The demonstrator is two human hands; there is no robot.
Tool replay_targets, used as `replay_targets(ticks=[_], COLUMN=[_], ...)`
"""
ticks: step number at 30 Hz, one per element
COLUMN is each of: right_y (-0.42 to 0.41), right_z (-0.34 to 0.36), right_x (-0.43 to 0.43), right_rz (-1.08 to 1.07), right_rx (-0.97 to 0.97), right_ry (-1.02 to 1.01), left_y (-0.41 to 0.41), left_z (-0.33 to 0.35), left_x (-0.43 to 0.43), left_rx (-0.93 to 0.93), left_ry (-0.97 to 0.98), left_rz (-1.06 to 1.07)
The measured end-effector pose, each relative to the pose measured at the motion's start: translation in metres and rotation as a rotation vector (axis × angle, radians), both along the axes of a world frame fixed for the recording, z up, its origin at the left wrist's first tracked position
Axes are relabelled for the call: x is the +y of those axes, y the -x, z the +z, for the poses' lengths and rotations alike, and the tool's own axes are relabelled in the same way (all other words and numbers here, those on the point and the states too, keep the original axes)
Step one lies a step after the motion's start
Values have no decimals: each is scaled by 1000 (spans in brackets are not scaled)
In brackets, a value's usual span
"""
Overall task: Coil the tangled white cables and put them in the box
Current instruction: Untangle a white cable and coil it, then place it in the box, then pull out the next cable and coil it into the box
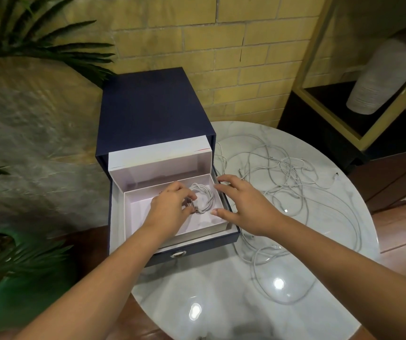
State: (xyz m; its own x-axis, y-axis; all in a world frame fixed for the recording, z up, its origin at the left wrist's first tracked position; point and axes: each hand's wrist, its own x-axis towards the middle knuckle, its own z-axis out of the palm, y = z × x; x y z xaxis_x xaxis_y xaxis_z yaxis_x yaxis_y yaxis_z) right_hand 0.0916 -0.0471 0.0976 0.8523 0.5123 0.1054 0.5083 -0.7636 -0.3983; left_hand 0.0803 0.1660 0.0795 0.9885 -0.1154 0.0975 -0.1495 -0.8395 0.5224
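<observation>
A dark blue box [148,114] stands at the left edge of the round marble table [221,290], its white drawer [121,217] pulled out toward me. A coiled white cable [204,195] lies in the drawer's inner tray. My left hand [170,204] is inside the tray, its fingers curled round the coil's near side. Over the drawer's right rim my right hand [241,204] hovers with fingers spread, holding nothing. To the right of the box, tangled white cables [283,182] sprawl across the table.
A green potted plant [5,253] stands low at the left, with palm fronds above it. A yellow brick wall rises behind the box. A shelf unit with a white ribbed vase [381,77] is at the back right.
</observation>
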Motion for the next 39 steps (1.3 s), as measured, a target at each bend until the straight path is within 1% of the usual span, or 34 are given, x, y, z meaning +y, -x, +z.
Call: replay_targets(ticks=[7,13,17,22,26,29,33,36,39], right_y=[1,-1,-1,-2,-4,-4,-4,-5,-5], right_z=[-1,-1,3,13,16,14,4,-5,-14], right_x=[1,-1,-7,-35,-70,-96,-134,-159,-183], right_rz=[6,26,48,0,-44,-59,-57,-48,-35], right_rx=[21,30,58,102,134,153,210,255,313], right_ry=[1,18,-15,-117,-156,-138,-84,-52,-9], left_y=[-1,3,7,8,12,14,18,24,29], left_z=[5,10,16,27,43,51,51,41,19], left_x=[-4,-3,-4,-13,-43,-76,-125,-157,-182], left_rx=[-13,-2,-11,-85,-155,-192,-117,-37,114], left_ry=[-10,-114,-79,-1,94,151,231,214,178], left_rz=[-35,-89,-59,22,-31,-107,-211,-265,-250])
